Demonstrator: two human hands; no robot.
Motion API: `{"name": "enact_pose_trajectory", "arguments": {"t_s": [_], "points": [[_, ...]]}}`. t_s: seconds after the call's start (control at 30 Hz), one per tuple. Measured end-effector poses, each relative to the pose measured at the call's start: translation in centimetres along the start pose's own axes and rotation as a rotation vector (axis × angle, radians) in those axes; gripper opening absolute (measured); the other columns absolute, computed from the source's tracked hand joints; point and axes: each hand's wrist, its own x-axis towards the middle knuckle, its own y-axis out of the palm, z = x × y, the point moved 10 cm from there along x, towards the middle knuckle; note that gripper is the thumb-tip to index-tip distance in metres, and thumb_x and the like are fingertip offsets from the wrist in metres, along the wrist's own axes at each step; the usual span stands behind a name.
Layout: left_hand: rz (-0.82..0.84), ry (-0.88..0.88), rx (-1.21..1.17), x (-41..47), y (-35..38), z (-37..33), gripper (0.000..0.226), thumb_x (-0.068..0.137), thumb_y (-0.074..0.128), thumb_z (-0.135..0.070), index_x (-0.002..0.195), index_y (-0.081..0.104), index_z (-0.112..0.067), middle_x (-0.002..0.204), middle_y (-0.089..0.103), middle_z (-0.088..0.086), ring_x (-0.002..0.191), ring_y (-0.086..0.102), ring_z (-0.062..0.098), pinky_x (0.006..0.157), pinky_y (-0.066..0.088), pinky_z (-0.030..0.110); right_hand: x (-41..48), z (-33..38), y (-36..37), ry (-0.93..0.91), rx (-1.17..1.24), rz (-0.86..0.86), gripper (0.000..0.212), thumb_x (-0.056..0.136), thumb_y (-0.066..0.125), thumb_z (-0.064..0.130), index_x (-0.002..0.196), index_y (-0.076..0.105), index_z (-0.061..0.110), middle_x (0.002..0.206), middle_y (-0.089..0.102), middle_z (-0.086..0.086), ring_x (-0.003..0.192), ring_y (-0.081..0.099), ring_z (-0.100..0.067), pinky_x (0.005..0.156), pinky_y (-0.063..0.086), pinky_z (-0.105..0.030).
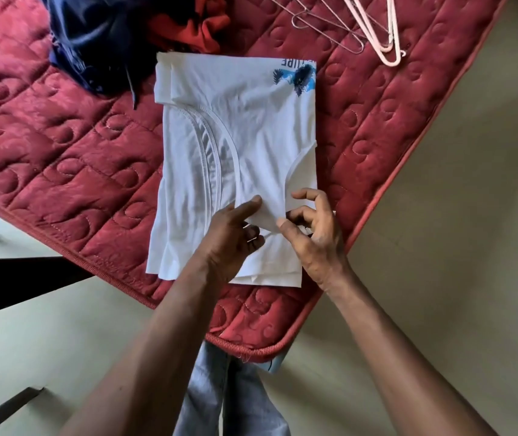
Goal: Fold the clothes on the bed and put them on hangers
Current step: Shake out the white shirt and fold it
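At the centre of the bed [62,158] lies the white vest [251,136], folded lengthwise into a narrow panel, printed hem at 12 o'clock and shoulder straps at 6 o'clock, near the mattress edge. Both hands meet at the near strap. The left hand [232,240] lays its index finger on top of the strap with its other fingers [253,239] curled at the fabric edge; the right hand [314,240] pinches the same strap between thumb and bent fingers.

Step in hand, as judged: squaring the strap end of the fold.

Next move calls for folding the panel crosswise without shifting its layers, then reaching to the hangers [377,36] at 1 o'clock. A dark blue garment [94,45] and a red garment [194,26] lie unfolded at 11 o'clock.
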Motion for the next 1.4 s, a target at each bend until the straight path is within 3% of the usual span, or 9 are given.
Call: {"name": "enact_pose_trajectory", "arguments": {"t_s": [0.2,0.33,0.47,0.73,0.87,0.97,1.13,1.27,1.4], "points": [[-0.049,0.097,0.133,-1.2,-2.5,-2.2,0.009,0.1,0.069,-0.019,0.106,0.063,-0.017,0.08,0.068,-0.002,0.057,0.051,0.011,0.063,0.057,0.027,1.1,-1.8,1.4,-0.097,-0.764,0.163,0.044,0.084,0.071,0.05,0.127,0.064,0.039,0.101,0.058,0.012,0.113,0.049,-0.02,0.102,0.043,-0.042],[-0.096,0.042,0.126,-1.3,-3.9,-2.1,0.006,0.099,0.07,-0.017,0.101,0.064,-0.016,0.075,0.067,-0.002,0.055,0.055,0.009,0.071,0.059,0.032,1.1,-0.4,0.6,-0.275,-0.966,-0.061,0.027,0.08,0.075,0.038,0.105,0.069,0.029,0.109,0.051,0.002,0.109,0.048,-0.024,0.091,0.046,-0.044],[-0.088,-0.033,0.04,-1.2,-4.3,-1.6,0.011,0.098,0.071,-0.019,0.094,0.06,-0.017,0.068,0.059,-0.001,0.057,0.059,0.01,0.073,0.063,0.032,2.1,-0.5,-0.4,-0.277,-0.958,-0.122,0.053,0.076,0.073,0.026,0.125,0.054,0.025,0.123,0.05,-0.002,0.11,0.053,-0.028,0.087,0.048,-0.044],[-0.23,0.0,0.093,-0.8,-5.7,-3.1,0.01,0.098,0.071,-0.018,0.1,0.062,-0.014,0.075,0.063,0.001,0.056,0.063,0.011,0.072,0.064,0.033,2.4,0.7,-3.9,-0.305,-0.734,-0.284,0.015,0.085,0.068,0.01,0.096,0.064,0.018,0.094,0.059,-0.002,0.086,0.06,-0.027,0.071,0.047,-0.039],[-0.354,0.426,0.158,-2.4,-6.4,-7.9,0.015,0.095,0.076,-0.018,0.088,0.062,-0.02,0.077,0.064,0.0,0.062,0.061,0.012,0.064,0.056,0.027,-0.2,1.9,-5.0,-0.447,-0.697,-0.348,0.016,0.082,0.069,0.001,0.092,0.064,0.013,0.09,0.058,-0.002,0.084,0.057,-0.025,0.072,0.046,-0.037],[-0.404,0.769,0.446,-4.9,-6.3,-10.0,0.02,0.093,0.078,-0.03,0.086,0.06,-0.025,0.077,0.066,0.003,0.068,0.064,0.024,0.065,0.057,0.037,-1.7,1.2,-3.8,-0.505,-0.697,-0.303,0.014,0.082,0.069,0.002,0.093,0.066,0.011,0.091,0.058,-0.004,0.083,0.058,-0.027,0.072,0.047,-0.038],[-0.668,0.341,0.922,-3.0,-10.7,-5.0,0.025,0.081,0.078,-0.043,0.09,0.06,-0.028,0.078,0.068,-0.007,0.084,0.07,0.026,0.077,0.054,0.037,-0.8,-3.3,-1.2,-0.327,-0.883,-0.14,0.029,0.073,0.065,0.0,0.096,0.062,0.018,0.09,0.054,-0.002,0.081,0.055,-0.028,0.069,0.049,-0.046],[-0.658,0.351,0.964,-3.2,-10.4,-5.1,0.03,0.082,0.076,-0.039,0.106,0.06,-0.028,0.092,0.07,-0.002,0.094,0.067,0.028,0.084,0.055,0.041,-0.3,-3.6,-0.8,-0.278,-0.913,-0.113,0.025,0.075,0.064,0.005,0.094,0.059,0.02,0.089,0.054,0.0,0.082,0.054,-0.026,0.07,0.048,-0.045],[-0.642,0.438,1.27,-4.1,-8.4,-5.2,0.057,0.082,0.075,-0.042,0.13,0.049,-0.028,0.113,0.062,0.003,0.11,0.059,0.032,0.09,0.048,0.047,-0.2,-3.9,-1.0,-0.209,-0.884,-0.051,0.02,0.075,0.061,0.034,0.092,0.06,0.025,0.087,0.059,0.006,0.085,0.051,-0.022,0.074,0.048,-0.04]]}}
